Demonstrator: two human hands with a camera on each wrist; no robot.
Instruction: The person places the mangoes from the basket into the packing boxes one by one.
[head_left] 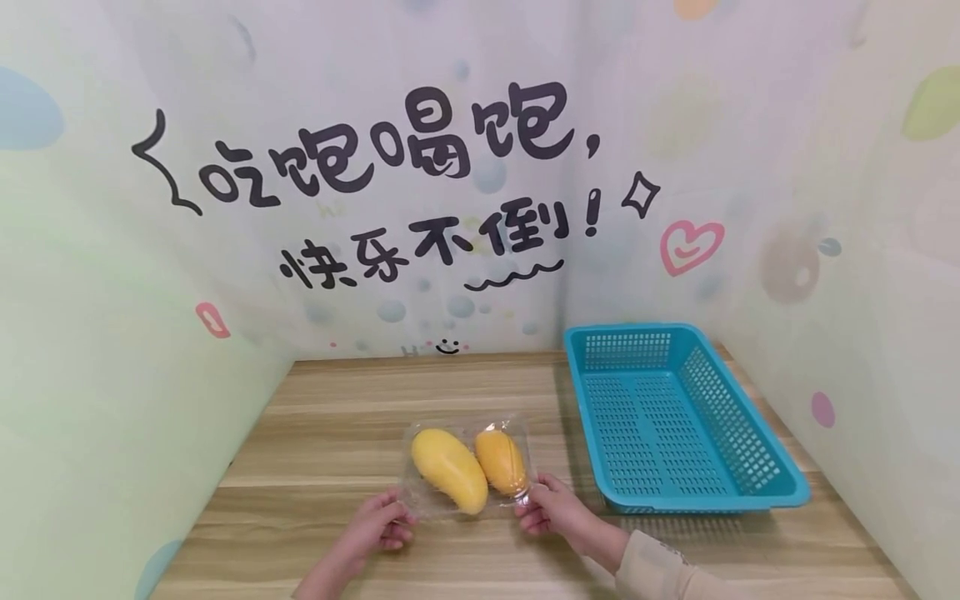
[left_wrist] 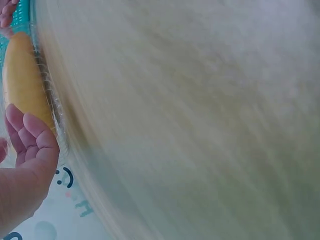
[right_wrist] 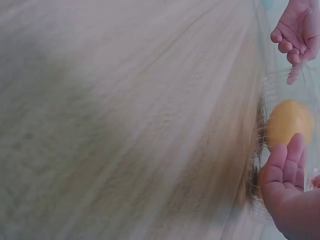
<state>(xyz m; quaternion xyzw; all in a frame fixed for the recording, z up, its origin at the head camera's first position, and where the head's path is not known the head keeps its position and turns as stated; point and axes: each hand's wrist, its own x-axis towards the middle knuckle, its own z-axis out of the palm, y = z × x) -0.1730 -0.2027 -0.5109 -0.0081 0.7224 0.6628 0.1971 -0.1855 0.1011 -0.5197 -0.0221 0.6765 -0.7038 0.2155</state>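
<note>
Two yellow mangoes, a long one [head_left: 450,469] on the left and a smaller one [head_left: 502,462] on the right, lie in a clear plastic tray [head_left: 429,503]. My left hand [head_left: 377,525] holds the tray at its near left corner, fingers bent at the side. At the near right corner my right hand [head_left: 553,512] grips the edge, thumb on top. In the left wrist view, fingertips of the left hand [left_wrist: 35,160] overlap the plastic beside a mango [left_wrist: 22,80]. The right wrist view shows the right hand [right_wrist: 287,182] against the tray's wall, under a rounded mango end [right_wrist: 290,125].
A blue perforated plastic basket [head_left: 667,433] stands to the right of the tray, with nothing in it. Both sit on a wood-grain table [head_left: 322,425]. Printed cloth walls [head_left: 450,50] with dark lettering enclose the table at the back and on both sides.
</note>
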